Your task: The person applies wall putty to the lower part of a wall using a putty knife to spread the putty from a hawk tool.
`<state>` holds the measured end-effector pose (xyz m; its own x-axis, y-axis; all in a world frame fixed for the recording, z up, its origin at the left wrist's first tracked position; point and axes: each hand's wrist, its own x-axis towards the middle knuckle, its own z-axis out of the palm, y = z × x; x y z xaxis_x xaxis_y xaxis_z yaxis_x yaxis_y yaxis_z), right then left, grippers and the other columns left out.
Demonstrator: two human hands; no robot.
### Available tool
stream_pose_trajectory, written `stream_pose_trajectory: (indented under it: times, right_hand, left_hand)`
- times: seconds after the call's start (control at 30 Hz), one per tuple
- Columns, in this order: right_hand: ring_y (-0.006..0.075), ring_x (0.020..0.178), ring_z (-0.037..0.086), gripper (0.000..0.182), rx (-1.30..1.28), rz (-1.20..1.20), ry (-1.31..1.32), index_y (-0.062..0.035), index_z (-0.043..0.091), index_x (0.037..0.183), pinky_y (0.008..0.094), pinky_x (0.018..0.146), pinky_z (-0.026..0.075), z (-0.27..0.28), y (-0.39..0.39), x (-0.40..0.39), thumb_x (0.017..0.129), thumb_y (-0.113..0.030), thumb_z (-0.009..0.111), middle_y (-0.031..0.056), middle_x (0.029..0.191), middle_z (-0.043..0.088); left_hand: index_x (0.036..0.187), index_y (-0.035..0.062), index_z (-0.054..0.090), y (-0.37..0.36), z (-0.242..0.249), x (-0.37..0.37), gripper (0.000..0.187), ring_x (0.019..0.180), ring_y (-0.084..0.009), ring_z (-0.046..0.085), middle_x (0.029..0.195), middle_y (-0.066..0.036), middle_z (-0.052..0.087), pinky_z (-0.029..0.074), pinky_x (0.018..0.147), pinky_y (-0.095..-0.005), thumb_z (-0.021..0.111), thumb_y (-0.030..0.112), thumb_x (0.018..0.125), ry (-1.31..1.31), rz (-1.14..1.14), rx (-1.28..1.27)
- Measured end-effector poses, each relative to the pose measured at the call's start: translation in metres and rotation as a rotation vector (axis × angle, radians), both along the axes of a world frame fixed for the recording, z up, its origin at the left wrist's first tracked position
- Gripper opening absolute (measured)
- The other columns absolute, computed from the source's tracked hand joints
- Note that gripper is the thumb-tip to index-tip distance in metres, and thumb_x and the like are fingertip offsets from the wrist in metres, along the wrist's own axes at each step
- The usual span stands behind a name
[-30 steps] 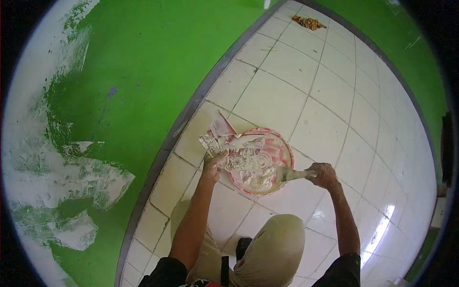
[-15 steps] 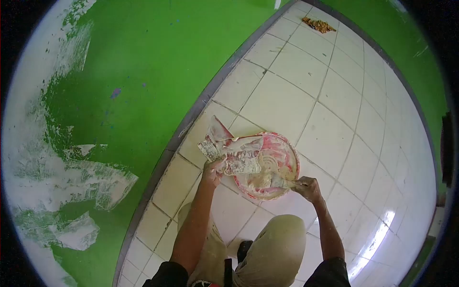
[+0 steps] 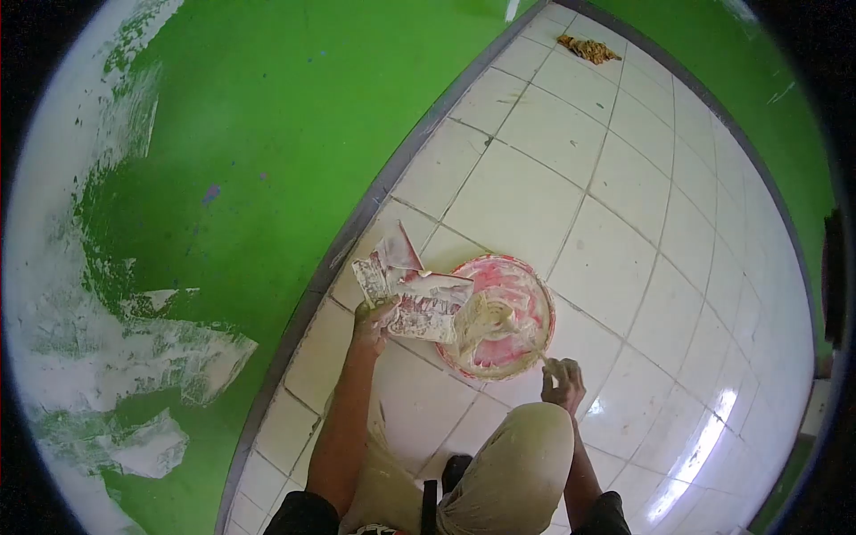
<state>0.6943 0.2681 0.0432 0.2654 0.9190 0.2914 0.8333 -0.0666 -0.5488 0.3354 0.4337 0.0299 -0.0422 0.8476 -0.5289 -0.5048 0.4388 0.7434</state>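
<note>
My left hand [image 3: 373, 323] is closed on a wide putty knife [image 3: 426, 314] crusted with pale filler. A second smeared blade [image 3: 399, 250] sticks up beside it, above the same hand. To the right, my right hand [image 3: 563, 383] grips the thin handle of a filler-covered scraper [image 3: 538, 353] over the red bucket [image 3: 549, 308]. A thick lump of cream filler [image 3: 484, 321] lies across the bucket's opening, close against the edge of the wide putty knife. Pink and cream smears coat the bucket's inside.
White tiles [image 3: 517, 196] cover the floor around the bucket. On the left, a green wall [image 3: 294, 116] carries white filler patches [image 3: 205, 352], with a grey skirting strip [image 3: 383, 183] at its foot. A crumpled brown heap [image 3: 588, 49] lies far back. My bent knee [image 3: 526, 437] is close below the bucket.
My right hand has moved down and slightly left, and the filler lump has shifted left and up, to the wide knife's edge. My left hand with its blades has moved slightly left.
</note>
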Motion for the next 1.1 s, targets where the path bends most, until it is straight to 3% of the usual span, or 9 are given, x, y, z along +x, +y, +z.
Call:
stream_pose_trajectory:
  times: [0.07,0.2,0.37,0.53,0.6,0.7,0.9,1.0,1.1]
  right_hand:
    - [0.0281,0.080,0.062,0.023,-0.200,0.016,-0.105,-0.0099,0.067,0.098,0.0391,0.064,0.052,-0.003,-0.007,-0.013,0.076,-0.005,0.069,0.0089,0.091,0.061]
    - [0.0267,0.078,0.060,0.033,-0.231,0.235,-0.269,-0.0145,0.066,0.102,0.0389,0.059,0.051,0.003,-0.014,-0.022,0.072,-0.001,0.064,0.0075,0.089,0.059]
    - [0.0271,0.080,0.054,0.051,-0.232,0.189,-0.231,-0.0187,0.062,0.117,0.0389,0.065,0.050,0.021,-0.011,-0.016,0.070,0.001,0.060,0.0065,0.092,0.056]
    - [0.0286,0.082,0.053,0.050,-0.392,0.178,-0.306,-0.0138,0.062,0.116,0.0418,0.062,0.049,0.020,0.005,-0.021,0.071,0.006,0.056,0.0095,0.085,0.051]
    - [0.0300,0.079,0.055,0.050,-0.471,0.267,-0.336,-0.0137,0.061,0.116,0.0435,0.059,0.048,0.022,-0.005,-0.029,0.072,0.008,0.054,0.0108,0.082,0.049]
    - [0.0316,0.075,0.055,0.050,-0.525,0.279,-0.344,-0.0136,0.060,0.118,0.0445,0.057,0.048,0.035,-0.010,-0.020,0.073,0.006,0.054,0.0127,0.082,0.049]
    - [0.0334,0.075,0.057,0.051,-0.172,0.199,-0.396,-0.0144,0.058,0.121,0.0472,0.063,0.049,-0.008,-0.013,-0.029,0.074,0.005,0.053,0.0161,0.088,0.051]
    - [0.0366,0.080,0.059,0.051,-0.564,0.247,-0.330,-0.0102,0.055,0.122,0.0489,0.067,0.049,0.042,-0.031,-0.043,0.074,0.006,0.053,0.0194,0.093,0.053]
    - [0.0350,0.067,0.059,0.042,-0.376,0.076,-0.277,-0.0099,0.063,0.112,0.0473,0.061,0.050,0.046,-0.031,-0.048,0.075,0.006,0.052,0.0197,0.086,0.053]
  left_hand:
    - [0.103,0.0022,0.062,-0.002,0.006,0.002,0.028,0.081,-0.0173,0.068,0.095,-0.006,0.067,0.057,0.070,-0.0304,0.071,0.009,0.078,0.002,-0.016,-0.026]
    - [0.107,0.0015,0.062,-0.010,0.001,0.011,0.032,0.091,-0.0190,0.067,0.101,-0.008,0.067,0.057,0.080,-0.0329,0.072,0.008,0.077,-0.134,-0.054,0.085]
    - [0.105,0.0043,0.061,-0.004,-0.014,0.020,0.035,0.079,-0.0168,0.066,0.094,-0.005,0.066,0.056,0.071,-0.0298,0.074,0.005,0.073,-0.109,0.021,-0.041]
    - [0.106,0.0054,0.062,-0.008,-0.016,0.022,0.036,0.076,-0.0155,0.064,0.094,-0.004,0.066,0.054,0.067,-0.0281,0.075,0.006,0.072,-0.071,0.000,-0.046]
    - [0.113,0.0025,0.059,-0.014,-0.030,0.019,0.038,0.094,-0.0203,0.066,0.104,-0.009,0.066,0.056,0.082,-0.0350,0.069,0.007,0.077,-0.088,-0.002,0.047]
    - [0.114,0.0036,0.059,-0.021,-0.041,0.013,0.037,0.096,-0.0207,0.065,0.106,-0.009,0.066,0.056,0.084,-0.0353,0.068,0.007,0.078,-0.130,-0.041,0.018]
    - [0.114,0.0018,0.059,-0.044,-0.015,0.015,0.036,0.097,-0.0211,0.065,0.108,-0.008,0.066,0.055,0.086,-0.0346,0.067,0.007,0.079,-0.195,-0.068,0.070]
    - [0.114,0.0018,0.059,-0.058,-0.016,0.003,0.035,0.097,-0.0206,0.065,0.109,-0.008,0.066,0.055,0.084,-0.0330,0.066,0.008,0.080,-0.216,-0.068,0.071]
    - [0.113,0.0021,0.060,-0.050,-0.027,-0.006,0.034,0.096,-0.0197,0.066,0.108,-0.008,0.066,0.055,0.082,-0.0319,0.066,0.009,0.081,-0.259,-0.038,0.049]
